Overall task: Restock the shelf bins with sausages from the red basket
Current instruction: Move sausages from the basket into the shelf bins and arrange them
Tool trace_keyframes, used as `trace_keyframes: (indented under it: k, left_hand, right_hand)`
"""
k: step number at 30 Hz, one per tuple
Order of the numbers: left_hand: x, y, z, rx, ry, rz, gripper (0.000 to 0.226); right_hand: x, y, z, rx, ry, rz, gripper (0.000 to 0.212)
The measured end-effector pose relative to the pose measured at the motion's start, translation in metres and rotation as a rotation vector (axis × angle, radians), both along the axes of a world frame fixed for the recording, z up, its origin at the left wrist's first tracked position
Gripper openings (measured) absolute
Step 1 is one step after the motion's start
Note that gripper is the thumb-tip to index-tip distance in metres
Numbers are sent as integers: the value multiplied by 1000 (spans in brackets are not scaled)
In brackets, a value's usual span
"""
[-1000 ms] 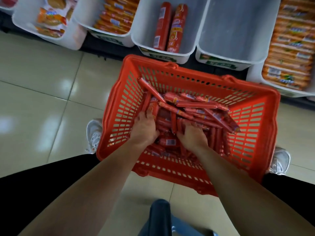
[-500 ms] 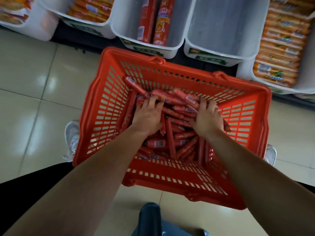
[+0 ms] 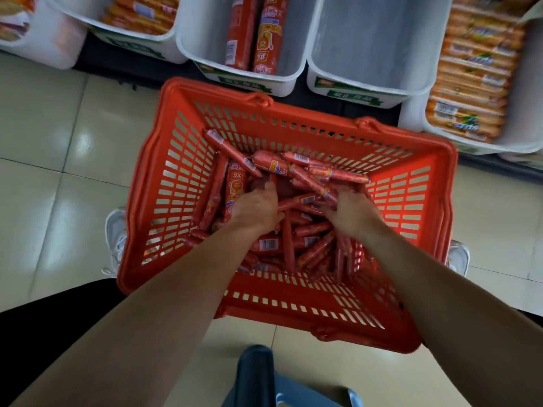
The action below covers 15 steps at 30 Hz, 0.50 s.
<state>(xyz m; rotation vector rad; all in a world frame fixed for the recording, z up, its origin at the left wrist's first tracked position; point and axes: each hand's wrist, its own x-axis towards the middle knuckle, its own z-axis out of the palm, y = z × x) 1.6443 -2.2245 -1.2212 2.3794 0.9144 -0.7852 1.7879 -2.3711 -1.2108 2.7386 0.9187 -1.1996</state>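
The red basket (image 3: pixel 182 177) stands on the tiled floor between my feet, holding a heap of several thin red sausages (image 3: pixel 305 174). My left hand (image 3: pixel 257 210) is dug into the middle of the heap, fingers curled down among the sausages, next to a thicker sausage (image 3: pixel 235 186). My right hand (image 3: pixel 352 214) is dug in on the right side, fingers curled under a bundle. The fingertips of both hands are hidden in the pile. Beyond the basket, a white bin (image 3: pixel 241 76) holds two large red sausages (image 3: pixel 269 33).
An empty white bin (image 3: pixel 361 92) sits to the right of that one. Bins with orange sausage packs (image 3: pixel 470 83) stand at far right and upper left (image 3: pixel 138 13). My white shoes (image 3: pixel 116 239) flank the basket. A blue object (image 3: pixel 258 374) is at the bottom edge.
Both hands went from lying on top of the heap to curling their fingers down into it. The view has moved closer to the basket and bins.
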Motion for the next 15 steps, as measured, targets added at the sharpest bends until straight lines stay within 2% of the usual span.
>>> trace_keyframes:
  k: [3, 6, 8, 11, 15]
  left_hand:
    - [-3, 2, 11, -66, 37, 45, 48]
    - [-13, -1, 21, -117, 124, 54, 55]
    - [-18, -7, 24, -111, 163, 3, 57]
    - [-14, -12, 21, -118, 171, 25, 52]
    - [-2, -16, 16, -70, 127, 80, 44]
  right_hand:
    - [-18, -12, 3, -138, 46, 59, 74]
    - [-35, -18, 2, -167, 31, 66, 89]
    - [-45, -15, 3, -149, -8, 45, 82]
    - [-51, -5, 3, -69, -73, -22, 61]
    - [-41, 7, -2, 61, -168, 18, 51]
